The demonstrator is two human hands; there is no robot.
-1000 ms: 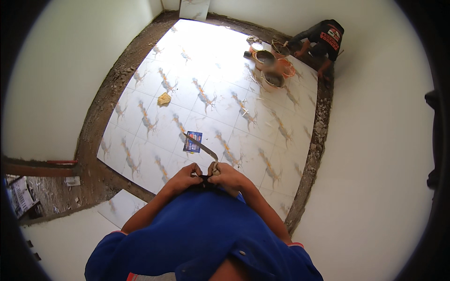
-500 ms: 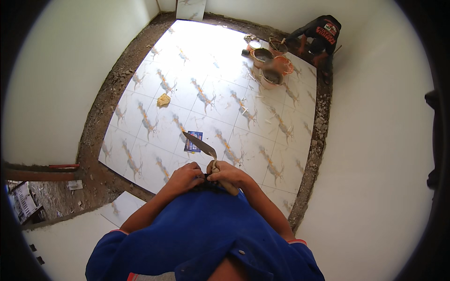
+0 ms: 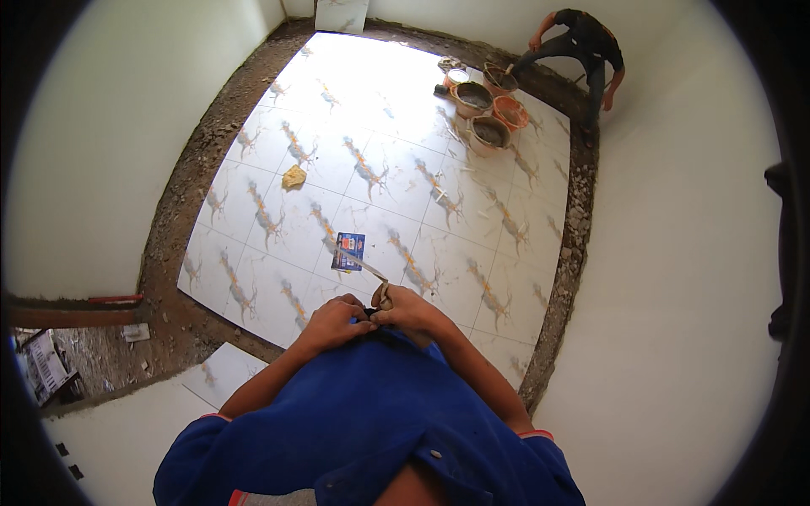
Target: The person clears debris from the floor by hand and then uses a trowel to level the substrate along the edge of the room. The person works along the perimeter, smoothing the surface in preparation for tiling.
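At my waist, my right hand (image 3: 405, 310) is wrapped round the handle of a pointed trowel (image 3: 364, 265). Its blade sticks out forward and to the left, seen nearly edge-on. Close beside it, my left hand (image 3: 336, 324) has its fingers bent and pinched together at the front of my blue shirt (image 3: 371, 405). Something dark shows between the two hands, too hidden to name. Beyond the blade, a blue printed packet (image 3: 350, 246) lies on the tiled floor (image 3: 337, 223), partly covered by the trowel.
A yellowish lump (image 3: 294, 177) rests on the tiles. Several buckets, one an orange bucket (image 3: 510, 113), stand together at the far right. Past them a person in dark clothes (image 3: 591, 42) straddles the rough dirt strip (image 3: 578, 211) along the walls. A loose tile (image 3: 341, 15) leans at the back.
The trowel blade has turned from showing its face to nearly edge-on. My hands stay together at my waist. The other person has risen from a crouch to a wide, bent stance.
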